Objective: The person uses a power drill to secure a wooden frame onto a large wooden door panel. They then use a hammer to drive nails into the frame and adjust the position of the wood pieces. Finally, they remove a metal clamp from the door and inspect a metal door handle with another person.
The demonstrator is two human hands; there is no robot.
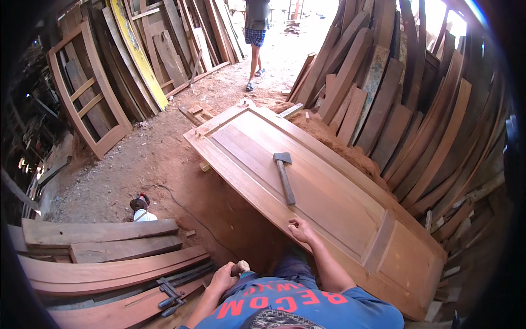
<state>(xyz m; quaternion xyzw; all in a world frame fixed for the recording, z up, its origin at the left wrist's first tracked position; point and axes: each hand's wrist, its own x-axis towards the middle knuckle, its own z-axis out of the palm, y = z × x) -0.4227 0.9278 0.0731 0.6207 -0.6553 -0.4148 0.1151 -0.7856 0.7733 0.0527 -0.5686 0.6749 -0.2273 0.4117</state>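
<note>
A panelled wooden door (329, 192) lies slanting across the middle, raised above the ground. On its panel rests a hatchet (285, 178) with a grey metal head and a wooden handle pointing toward me. My right hand (301, 230) is at the door's near edge, just below the handle's end, with its fingers curled in; whether anything is inside them is hidden. Low in front of my body, my left hand (223, 278) is closed around a short, thick brown rod with a pale, rough end (241, 267). The rod's other end is covered by the hand.
Stacked boards (109, 268) and a black metal clamp (171, 296) lie at my left. A corded power tool (139, 204) sits on the dusty ground beyond. Planks (378, 104) lean along the right; a door frame (90, 93) leans at left. Another person (256, 38) stands far ahead.
</note>
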